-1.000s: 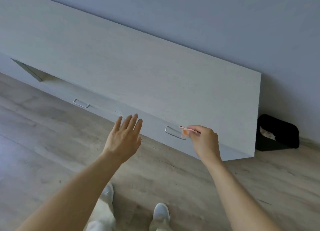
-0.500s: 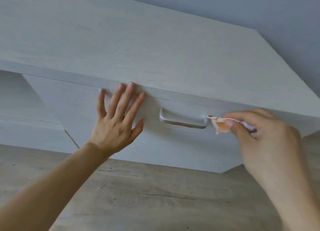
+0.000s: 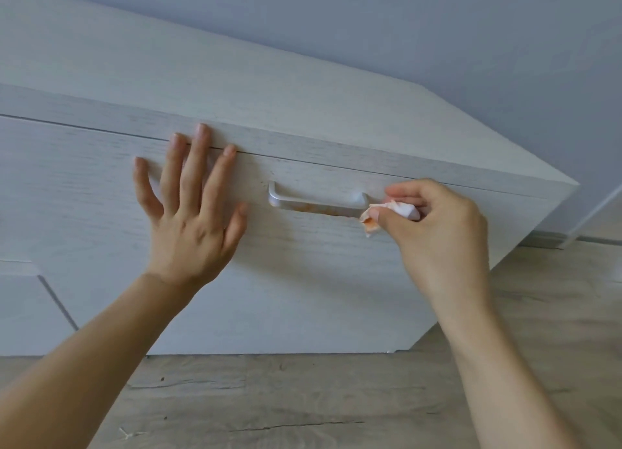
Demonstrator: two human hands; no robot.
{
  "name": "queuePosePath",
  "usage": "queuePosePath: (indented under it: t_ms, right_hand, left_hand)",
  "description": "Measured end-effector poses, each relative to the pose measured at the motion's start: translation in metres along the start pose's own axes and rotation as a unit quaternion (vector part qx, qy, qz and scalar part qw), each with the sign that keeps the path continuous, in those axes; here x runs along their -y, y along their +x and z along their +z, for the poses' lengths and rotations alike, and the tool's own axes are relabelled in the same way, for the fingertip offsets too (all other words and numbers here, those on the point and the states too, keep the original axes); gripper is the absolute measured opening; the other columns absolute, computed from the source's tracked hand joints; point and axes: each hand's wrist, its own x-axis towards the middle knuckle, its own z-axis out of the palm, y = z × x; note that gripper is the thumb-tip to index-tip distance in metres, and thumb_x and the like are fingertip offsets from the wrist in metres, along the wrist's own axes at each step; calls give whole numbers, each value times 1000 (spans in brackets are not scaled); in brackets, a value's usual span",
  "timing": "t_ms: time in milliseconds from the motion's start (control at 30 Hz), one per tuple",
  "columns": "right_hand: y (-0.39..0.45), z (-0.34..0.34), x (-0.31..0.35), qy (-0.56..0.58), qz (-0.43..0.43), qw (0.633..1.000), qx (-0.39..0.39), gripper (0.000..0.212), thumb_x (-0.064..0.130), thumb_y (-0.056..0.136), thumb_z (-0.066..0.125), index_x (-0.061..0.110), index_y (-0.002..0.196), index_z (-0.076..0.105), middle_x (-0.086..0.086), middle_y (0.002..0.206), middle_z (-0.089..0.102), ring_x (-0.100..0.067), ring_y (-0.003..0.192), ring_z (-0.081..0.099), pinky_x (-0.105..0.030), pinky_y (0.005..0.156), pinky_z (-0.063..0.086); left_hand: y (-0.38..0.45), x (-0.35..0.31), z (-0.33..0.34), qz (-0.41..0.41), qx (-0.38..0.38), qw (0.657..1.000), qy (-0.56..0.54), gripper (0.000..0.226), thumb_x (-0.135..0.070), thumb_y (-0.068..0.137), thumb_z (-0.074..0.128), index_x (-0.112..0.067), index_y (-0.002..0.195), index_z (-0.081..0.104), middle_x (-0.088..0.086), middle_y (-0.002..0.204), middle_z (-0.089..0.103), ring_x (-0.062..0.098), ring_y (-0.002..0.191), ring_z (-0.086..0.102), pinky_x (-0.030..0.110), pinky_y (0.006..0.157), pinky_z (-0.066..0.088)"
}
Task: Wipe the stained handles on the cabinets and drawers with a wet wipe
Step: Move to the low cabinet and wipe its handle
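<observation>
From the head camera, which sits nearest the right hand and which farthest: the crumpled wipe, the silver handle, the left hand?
1. Crumpled white wipe with orange stains: pinched in the right hand.
2. Silver metal drawer handle: just to its left, the wipe at its right end.
3. Left hand: farthest left, flat on the drawer front.

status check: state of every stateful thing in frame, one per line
drawer: shut
handle: orange-brown stain along its lower edge
wet wipe: crumpled, orange-stained, at handle's right end
left hand: open, flat against the drawer front
right hand: fingers pinching the wipe
</observation>
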Motion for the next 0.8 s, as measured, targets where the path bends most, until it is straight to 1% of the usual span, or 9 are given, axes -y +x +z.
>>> queuePosePath:
  t_ms: [133,233,300,400,467,533,600,700,800]
  right_hand:
    - [-13,23,-12,178,4,978,-111,18,16,77,77,26,89,69,13,76,68,-4,74,64,-12,68,48]
    - [-24,43,-15,280,2,942,-186,16,12,79,73,20,94,70,1,77,70,-7,73,63,-12,69,46]
    - [-27,51,-15,297,-18,928,-225,15,14,80,73,18,93,70,-5,77,71,-7,71,62,-12,68,46]
    - [-26,60,-15,300,-38,921,-245,17,15,81,72,21,96,69,-6,85,72,0,73,62,-12,70,47]
    - [-28,68,-12,306,-56,919,-242,18,17,85,68,22,102,66,-6,98,72,-1,86,66,-14,79,49]
    - [-33,76,-6,297,-70,922,-237,17,27,91,59,25,108,63,-1,111,69,-9,103,66,-26,88,52]
    - [-39,82,-2,283,-81,926,-235,24,29,94,50,21,111,64,4,118,65,-12,111,62,-34,92,52]
    - [-40,82,-3,306,-78,921,-227,20,15,93,57,15,111,64,1,118,65,-6,111,61,-23,91,50]
    - [-38,75,-8,383,-36,900,-208,24,10,84,65,17,107,64,-5,108,68,-1,97,66,-10,82,49]
  left_hand:
    - [0,-5,9,-23,-39,999,-10,53,-31,98,36,-12,146,24,16,150,21,31,140,6,42,114,-10]
    - [1,-9,15,-38,-65,997,-2,50,-30,98,35,-10,143,28,20,148,28,33,139,10,42,114,-8]
    - [2,-11,19,-45,-84,995,2,48,-29,98,34,-10,142,30,20,146,31,33,139,12,42,114,-7]
    - [1,-14,23,-61,-100,993,1,47,-29,98,33,-11,142,30,18,148,30,34,139,15,42,114,-6]
    - [0,-15,25,-67,-100,993,-4,48,-30,98,33,-12,143,28,19,148,29,35,140,14,42,114,-7]
    - [0,-17,26,-73,-99,992,-2,48,-30,98,32,-12,142,27,20,148,29,34,140,12,44,114,-5]
    - [1,-18,28,-80,-102,992,3,47,-31,98,32,-11,141,28,19,148,30,34,139,12,52,112,1]
    - [0,-18,31,-82,-106,991,6,47,-32,99,29,-11,141,30,18,148,30,34,139,14,59,107,6]
    - [-1,-16,32,-72,-111,991,6,47,-32,99,28,-11,141,31,17,148,30,33,139,14,58,107,6]
